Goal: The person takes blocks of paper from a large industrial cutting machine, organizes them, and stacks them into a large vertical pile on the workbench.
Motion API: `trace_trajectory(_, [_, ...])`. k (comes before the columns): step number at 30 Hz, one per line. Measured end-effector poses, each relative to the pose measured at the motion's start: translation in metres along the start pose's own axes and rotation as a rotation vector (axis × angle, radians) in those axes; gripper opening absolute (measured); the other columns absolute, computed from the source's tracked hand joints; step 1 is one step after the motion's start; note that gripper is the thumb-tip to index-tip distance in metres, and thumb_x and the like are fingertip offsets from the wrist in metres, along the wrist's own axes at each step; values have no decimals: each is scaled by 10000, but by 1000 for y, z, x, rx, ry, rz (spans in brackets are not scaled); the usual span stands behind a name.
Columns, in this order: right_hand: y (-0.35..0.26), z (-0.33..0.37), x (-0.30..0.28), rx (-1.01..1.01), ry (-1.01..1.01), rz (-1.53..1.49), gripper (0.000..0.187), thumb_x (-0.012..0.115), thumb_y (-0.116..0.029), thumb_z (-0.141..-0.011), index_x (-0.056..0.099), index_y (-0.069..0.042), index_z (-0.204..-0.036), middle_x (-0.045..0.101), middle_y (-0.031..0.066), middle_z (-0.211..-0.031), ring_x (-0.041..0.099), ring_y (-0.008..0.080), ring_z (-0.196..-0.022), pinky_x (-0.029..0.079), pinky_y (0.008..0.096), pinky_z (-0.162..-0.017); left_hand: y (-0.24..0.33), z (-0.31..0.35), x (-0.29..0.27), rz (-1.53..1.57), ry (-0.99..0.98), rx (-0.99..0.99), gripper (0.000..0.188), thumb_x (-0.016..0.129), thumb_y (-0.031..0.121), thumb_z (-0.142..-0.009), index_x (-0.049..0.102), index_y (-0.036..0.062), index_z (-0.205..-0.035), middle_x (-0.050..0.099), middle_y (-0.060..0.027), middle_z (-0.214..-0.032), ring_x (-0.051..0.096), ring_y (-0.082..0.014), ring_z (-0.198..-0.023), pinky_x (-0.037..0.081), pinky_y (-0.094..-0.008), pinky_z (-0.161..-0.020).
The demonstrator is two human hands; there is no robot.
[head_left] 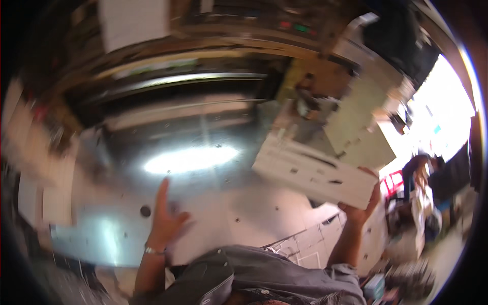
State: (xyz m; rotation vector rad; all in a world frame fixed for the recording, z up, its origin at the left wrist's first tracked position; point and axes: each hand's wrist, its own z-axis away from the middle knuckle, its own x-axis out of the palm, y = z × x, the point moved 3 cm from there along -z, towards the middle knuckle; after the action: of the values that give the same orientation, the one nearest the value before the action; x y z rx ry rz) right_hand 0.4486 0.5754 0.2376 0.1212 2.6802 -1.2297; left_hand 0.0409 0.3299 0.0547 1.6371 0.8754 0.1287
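Note:
My right hand [363, 204] grips one end of a long, flat, cream-coloured card stack [310, 172], marked with dark slot-like patches. Its other end reaches left over the shiny metal table [249, 213]; whether it is one piece or many sheets is blurred. Above the left part of that table is my left hand [169, 216], fingers apart and holding nothing, a bracelet round its wrist. Small dark holes dot the tabletop.
Beyond the table stands a large machine with a dark wide opening [178, 96] and a red and a green button [301, 28]. Pale sheets [358, 122] lie on the right side surface, pale stacks [57, 203] at left. A co-worker [419, 178] is at far right.

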Motion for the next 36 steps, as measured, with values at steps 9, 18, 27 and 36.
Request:
trace_trajectory(9, [33,96,216,468,-517,-895,846,945,-340,-593,544,16,-1248,616,97,-1136,619,210,-1047,501,358,-942,35,33,-17,478,-133,-67,962,932,267,-784,395,16,-1542,543,-156,-1484,485,-246,-1407,390,-394,-1168])
trace_trajectory(18, [46,125,226,283,-962,-451,1007,919,-188,-756,307,43,-1520,605,145,-1305,590,247,-1209,485,421,-1041,25,61,-20,92,23,35,861,894,198,-822,404,11,-1505,581,-166,-1416,552,-278,-1346,446,-387,-1104])
trace_trajectory(27, [50,128,217,64,-989,-87,682,895,-28,-728,587,55,-1331,676,180,-1271,642,282,-1166,492,419,-1043,22,58,-7,47,-17,-32,783,895,208,-808,490,16,-1450,522,-188,-1458,555,-352,-1327,466,-411,-1083])
trace_trajectory(36, [74,153,219,192,-953,-332,543,841,-131,-816,635,6,-1300,684,155,-1262,625,324,-1194,146,547,-1278,20,59,-10,-214,-16,162,596,867,193,-816,621,32,-1334,623,-165,-1330,586,-377,-1250,490,-423,-1046])
